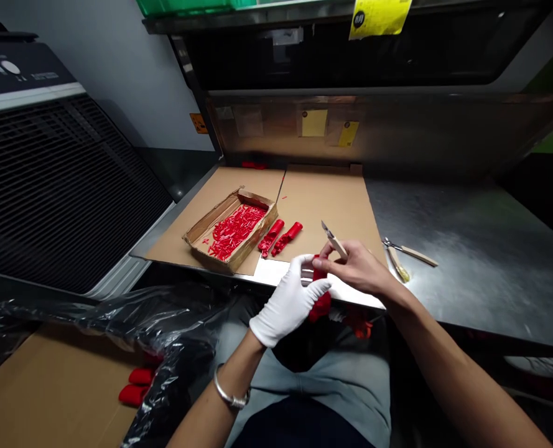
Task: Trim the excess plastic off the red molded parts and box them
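My left hand (288, 303), in a white glove, is closed around a red plastic part (321, 305) at the table's front edge. My bare right hand (357, 267) grips a craft knife (334, 240) with a pale handle, its blade pointing up and away from the part. The thumb and fingers of that hand also touch the top of the red part, partly hiding it. Two similar red parts (287, 239) lie on the cardboard sheet (325, 196), beside a shallow cardboard box (196, 235) holding many small red plastic bits (236, 231).
Pliers (409, 252) with wrapped handles lie on the metal tabletop (467, 249) to the right. At lower left, a carton (47, 386) lined with clear plastic film (173, 330) holds several red parts (135, 394). A metal shelf (257, 18) overhangs the back.
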The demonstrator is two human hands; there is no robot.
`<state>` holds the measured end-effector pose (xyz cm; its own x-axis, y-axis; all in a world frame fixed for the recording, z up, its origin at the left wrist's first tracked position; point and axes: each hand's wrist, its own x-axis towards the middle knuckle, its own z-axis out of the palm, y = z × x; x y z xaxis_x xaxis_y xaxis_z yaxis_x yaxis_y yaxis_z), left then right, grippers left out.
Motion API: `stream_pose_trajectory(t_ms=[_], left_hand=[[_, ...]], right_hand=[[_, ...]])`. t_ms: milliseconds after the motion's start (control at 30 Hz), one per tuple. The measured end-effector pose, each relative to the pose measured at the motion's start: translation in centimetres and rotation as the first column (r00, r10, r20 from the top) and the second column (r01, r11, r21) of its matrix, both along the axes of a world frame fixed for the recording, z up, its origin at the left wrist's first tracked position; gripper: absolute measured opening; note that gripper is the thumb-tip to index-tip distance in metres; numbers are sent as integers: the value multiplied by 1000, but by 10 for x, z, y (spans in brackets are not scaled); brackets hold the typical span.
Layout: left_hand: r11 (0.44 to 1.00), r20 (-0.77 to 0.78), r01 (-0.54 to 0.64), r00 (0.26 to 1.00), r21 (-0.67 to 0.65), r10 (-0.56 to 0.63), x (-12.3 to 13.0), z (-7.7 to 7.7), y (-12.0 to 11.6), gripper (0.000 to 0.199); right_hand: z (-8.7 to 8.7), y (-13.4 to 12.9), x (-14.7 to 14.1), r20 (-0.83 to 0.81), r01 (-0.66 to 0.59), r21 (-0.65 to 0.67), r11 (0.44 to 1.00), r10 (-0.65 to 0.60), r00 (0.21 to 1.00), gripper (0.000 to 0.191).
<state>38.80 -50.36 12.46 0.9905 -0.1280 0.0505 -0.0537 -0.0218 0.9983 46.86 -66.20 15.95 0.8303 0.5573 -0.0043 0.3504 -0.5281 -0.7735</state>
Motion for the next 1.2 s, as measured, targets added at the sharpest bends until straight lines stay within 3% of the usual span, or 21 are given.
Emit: stream_pose_trajectory(t_ms=[67,133,267,367,467,567,733,867,1033,1200], left_hand=[[987,-77,-48,996,-152,36,-19,-5,0,40],[977,-151,-69,988,-202,38,-36,-13,2,40],[985,-184,-159,972,-67,144,-67,-31,18,37],[981,-126,-191,974,-9,189,-85,-37,31,32],[983,-59,-184,981,21,185,-95,-36,38,28],[981,-5,-182,983,67,182,-99,-32,42,24],[987,97,-127,988,98,118,-100,-32,51,21],[991,114,-95,990,98,84,-101,-32,55,24],[994,94,-83,993,73,76,-102,-33,53,40],[995,112,-80,991,66,73,-102,-34,53,42]], right_hand=[[-5,1,-29,-39,-47,166,985,54,998,30],[-13,0,-52,-64,-72,268,961,93,994,31],[-29,-16,-78,-110,-58,321,945,98,989,30],[-38,-28,-89,-45,-46,233,971,58,997,29],[-41,-29,-98,199,-73,80,994,56,978,19],[-41,-23,-104,421,-86,-50,995,99,902,20],[-39,-16,-108,630,-59,-172,983,156,761,27],[-36,-16,-107,685,-49,-204,978,179,706,26],[-33,-14,-106,696,-59,-213,975,193,691,21],[-33,-14,-105,702,-61,-224,973,205,682,21]])
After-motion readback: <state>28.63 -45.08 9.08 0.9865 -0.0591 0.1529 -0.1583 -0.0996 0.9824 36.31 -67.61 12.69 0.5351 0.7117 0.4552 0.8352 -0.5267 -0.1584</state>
